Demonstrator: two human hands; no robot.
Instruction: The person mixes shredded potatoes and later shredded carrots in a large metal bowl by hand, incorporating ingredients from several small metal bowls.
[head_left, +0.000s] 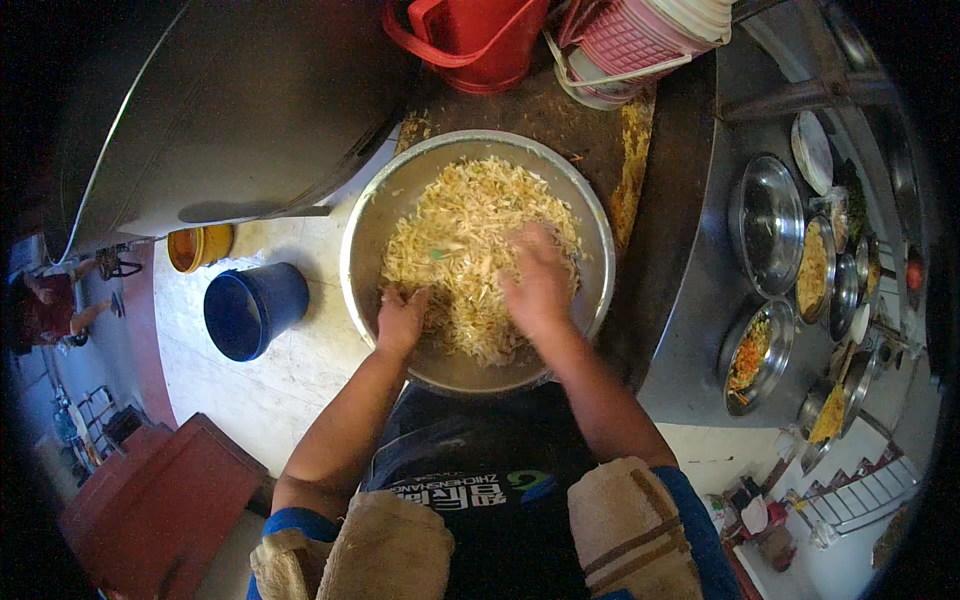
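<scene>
A wide metal bowl (367, 217) in front of my body holds a heap of pale shredded food (469, 232), probably shredded cabbage, with some orange and green bits. My left hand (400, 321) is at the lower left of the heap, its fingertips pressed in among the shreds; whether it grips any is hidden. On the right side of the heap rests my right hand (538, 289), blurred, its thumb apart from its fingers and no object visible in it.
Beyond the bowl stand a red bucket (487, 45) and a pink basket-like bucket (630, 52). A blue bucket (256, 311) and a yellow bucket (199, 247) are at left. Rightward, a metal counter (690, 352) bears several bowls, one with orange food (750, 356). A person (56, 307) is far left.
</scene>
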